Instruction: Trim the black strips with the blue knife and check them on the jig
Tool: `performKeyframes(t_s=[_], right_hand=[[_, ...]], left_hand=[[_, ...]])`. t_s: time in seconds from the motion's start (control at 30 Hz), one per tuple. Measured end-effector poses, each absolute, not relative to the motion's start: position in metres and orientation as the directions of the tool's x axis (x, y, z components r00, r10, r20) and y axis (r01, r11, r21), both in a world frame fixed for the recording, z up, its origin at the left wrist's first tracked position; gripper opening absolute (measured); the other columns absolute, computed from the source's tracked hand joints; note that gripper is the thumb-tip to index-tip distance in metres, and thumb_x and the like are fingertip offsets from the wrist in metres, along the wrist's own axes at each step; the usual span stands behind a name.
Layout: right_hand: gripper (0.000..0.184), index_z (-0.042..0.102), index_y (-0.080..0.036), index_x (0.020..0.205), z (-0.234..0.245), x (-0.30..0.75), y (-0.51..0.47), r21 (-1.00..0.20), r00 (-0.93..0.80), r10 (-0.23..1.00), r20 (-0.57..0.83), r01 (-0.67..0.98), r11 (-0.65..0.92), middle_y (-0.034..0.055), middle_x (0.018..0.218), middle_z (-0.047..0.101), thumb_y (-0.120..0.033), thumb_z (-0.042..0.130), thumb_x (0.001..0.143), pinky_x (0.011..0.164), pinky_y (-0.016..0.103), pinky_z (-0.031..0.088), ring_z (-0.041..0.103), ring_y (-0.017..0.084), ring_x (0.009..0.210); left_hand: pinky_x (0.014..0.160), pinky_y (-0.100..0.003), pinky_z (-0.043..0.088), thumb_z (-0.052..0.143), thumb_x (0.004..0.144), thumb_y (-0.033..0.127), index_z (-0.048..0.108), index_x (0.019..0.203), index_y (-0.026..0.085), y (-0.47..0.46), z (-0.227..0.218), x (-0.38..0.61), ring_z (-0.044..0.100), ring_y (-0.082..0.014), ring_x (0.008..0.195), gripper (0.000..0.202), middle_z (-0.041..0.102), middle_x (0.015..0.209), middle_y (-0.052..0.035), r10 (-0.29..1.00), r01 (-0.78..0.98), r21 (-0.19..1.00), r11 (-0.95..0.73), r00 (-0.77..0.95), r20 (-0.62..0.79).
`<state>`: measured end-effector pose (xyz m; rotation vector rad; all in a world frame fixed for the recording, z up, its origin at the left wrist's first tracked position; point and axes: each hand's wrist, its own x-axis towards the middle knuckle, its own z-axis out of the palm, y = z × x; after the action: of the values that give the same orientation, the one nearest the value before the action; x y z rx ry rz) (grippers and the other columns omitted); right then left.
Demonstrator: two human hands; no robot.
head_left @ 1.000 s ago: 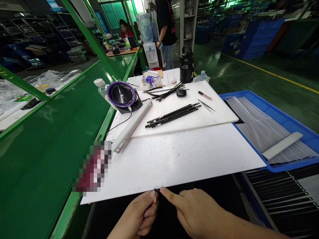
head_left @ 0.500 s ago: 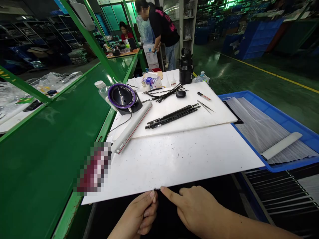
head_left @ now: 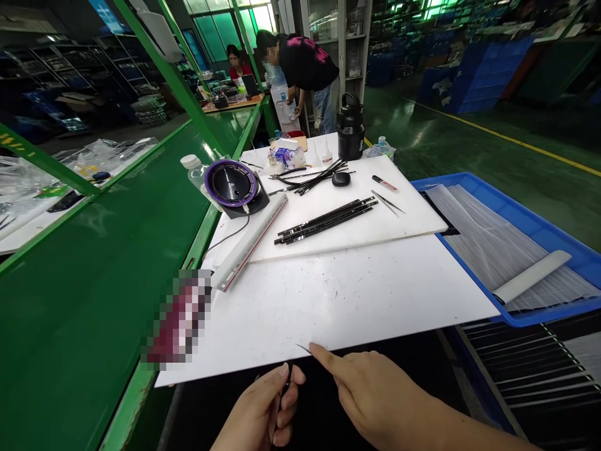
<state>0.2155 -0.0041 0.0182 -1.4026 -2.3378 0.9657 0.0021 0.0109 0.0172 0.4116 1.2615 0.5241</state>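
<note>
1. Left hand: thumb and fingers are closed in a narrow grip on a thin black strip. The fingers hide part of the strip, so its exact kind cannot be confirmed.
2. Right hand: the grip is open and nothing is seen held. The index finger is extended, its tip just beside a dark sliver on the near part of the lower white board. The sliver is too fine to identify.
3. Both hands sit at the board's near edge, and the wrists run out of frame. The area under the board is dark and cannot be read.
4. A bundle of black strips and tweezers lie on an upper white board, which overlaps the lower one.
5. A white scale ruler lies along the left of the boards, beside a purple-ringed round device.
6. A pixelated patch hides an object at the lower board's left edge.
7. A blue tray sits to the right, under the board's corner. A green counter runs along the left.
8. A co-worker bends over in the background, hands apart from the person's own.
</note>
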Motion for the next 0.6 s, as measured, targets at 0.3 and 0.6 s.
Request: performKeyframes(t_s=[0.3,0.6], right_hand=[[0.059,0.030,-0.027,0.148,0.0132,0.2070,-0.0026,-0.602,-0.549,0.824,-0.140,0.708,0.369,0.0030,0.084,0.072,-0.019,0.037,0.090,0.054,0.031,0.034,0.066,0.022,0.067],[0.062,0.026,-0.027,0.149,0.0127,0.2051,-0.0005,-0.539,-0.576,0.802,-0.160,0.732,0.418,0.0030,0.081,0.071,-0.019,0.038,0.088,0.050,0.031,0.030,0.065,0.022,0.062]], left_hand=[[0.041,-0.019,0.006,0.066,0.073,0.062,0.053,0.079,0.017,0.0161,0.0136,0.0023,0.015,-0.0028,0.043,0.047,0.033,0.058,0.0081,0.586,-0.047,0.594,0.803,0.244,-0.772],[0.040,-0.019,0.004,0.064,0.074,0.064,0.052,0.078,0.017,0.0174,0.0107,-0.0008,0.014,-0.0028,0.044,0.049,0.034,0.059,0.0077,0.592,-0.022,0.608,0.794,0.258,-0.764]])
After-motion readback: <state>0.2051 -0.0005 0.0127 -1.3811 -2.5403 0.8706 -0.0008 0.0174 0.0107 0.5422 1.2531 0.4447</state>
